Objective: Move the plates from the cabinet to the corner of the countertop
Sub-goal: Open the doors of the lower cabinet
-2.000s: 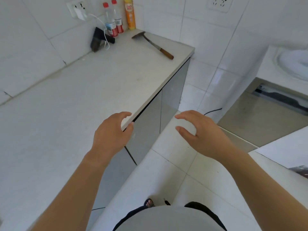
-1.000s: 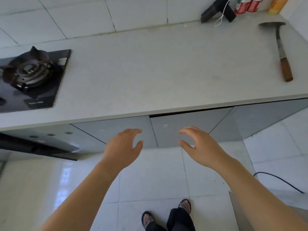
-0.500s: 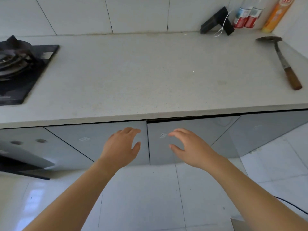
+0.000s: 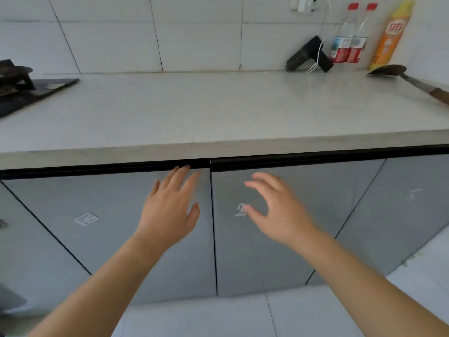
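Countertop [image 4: 194, 113] holds three bottles [image 4: 359, 41], one spatula [image 4: 410, 80]; below, left hand [image 4: 167, 215] and right hand [image 4: 279, 210], both grips spread, front the cabinet [image 4: 116, 239].

I'm looking at a home kitchen: a pale counter [image 4: 218, 113] along a white tiled wall [image 4: 194, 32], a gas burner [image 4: 17, 79] at its left edge, grey cabinet doors [image 4: 109, 239] beneath, and bottles [image 4: 347, 37] plus a metal spatula [image 4: 410, 77] in its far right corner.
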{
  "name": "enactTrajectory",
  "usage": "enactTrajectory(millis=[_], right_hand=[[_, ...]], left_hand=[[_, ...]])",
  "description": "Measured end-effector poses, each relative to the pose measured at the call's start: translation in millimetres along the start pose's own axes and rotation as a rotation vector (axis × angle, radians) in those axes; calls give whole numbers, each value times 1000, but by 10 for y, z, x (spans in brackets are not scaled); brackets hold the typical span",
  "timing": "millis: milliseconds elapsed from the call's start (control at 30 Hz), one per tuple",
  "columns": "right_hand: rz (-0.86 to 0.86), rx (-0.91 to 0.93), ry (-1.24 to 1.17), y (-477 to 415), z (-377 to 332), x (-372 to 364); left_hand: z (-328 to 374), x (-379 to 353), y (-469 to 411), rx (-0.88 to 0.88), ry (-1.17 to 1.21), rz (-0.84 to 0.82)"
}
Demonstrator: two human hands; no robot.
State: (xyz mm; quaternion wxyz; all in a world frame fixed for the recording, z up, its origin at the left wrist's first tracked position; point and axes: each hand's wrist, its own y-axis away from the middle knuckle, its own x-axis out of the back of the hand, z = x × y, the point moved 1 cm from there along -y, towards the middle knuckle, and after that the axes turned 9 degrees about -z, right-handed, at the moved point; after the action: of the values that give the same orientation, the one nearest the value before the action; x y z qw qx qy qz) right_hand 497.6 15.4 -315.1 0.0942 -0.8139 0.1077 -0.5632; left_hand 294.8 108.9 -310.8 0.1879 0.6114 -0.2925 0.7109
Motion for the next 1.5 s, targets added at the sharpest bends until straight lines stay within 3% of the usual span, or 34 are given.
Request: enactTrajectory(millis=[200, 433, 700, 967, 1200, 1367, 1500], right_hand=[[323, 131, 180, -140, 169, -272], [483, 140, 196, -312, 307, -340], [595, 125, 188, -408, 402, -454], [594, 119, 144, -366, 356, -459], [577, 146, 144, -194, 329, -384], [560, 164, 129, -83, 316, -339], [560, 171, 127, 8, 310, -326]], left_hand=[[-146, -345, -89, -35, -80, 211], [-217, -406, -62, -63, -11, 195], [-187, -506, -87, -59, -15, 249], [-191, -471, -53, -72, 45, 257], [32, -480, 102, -54, 424, 291], [142, -642, 154, 70, 803, 5], [208, -723, 190, 99, 1099, -50]])
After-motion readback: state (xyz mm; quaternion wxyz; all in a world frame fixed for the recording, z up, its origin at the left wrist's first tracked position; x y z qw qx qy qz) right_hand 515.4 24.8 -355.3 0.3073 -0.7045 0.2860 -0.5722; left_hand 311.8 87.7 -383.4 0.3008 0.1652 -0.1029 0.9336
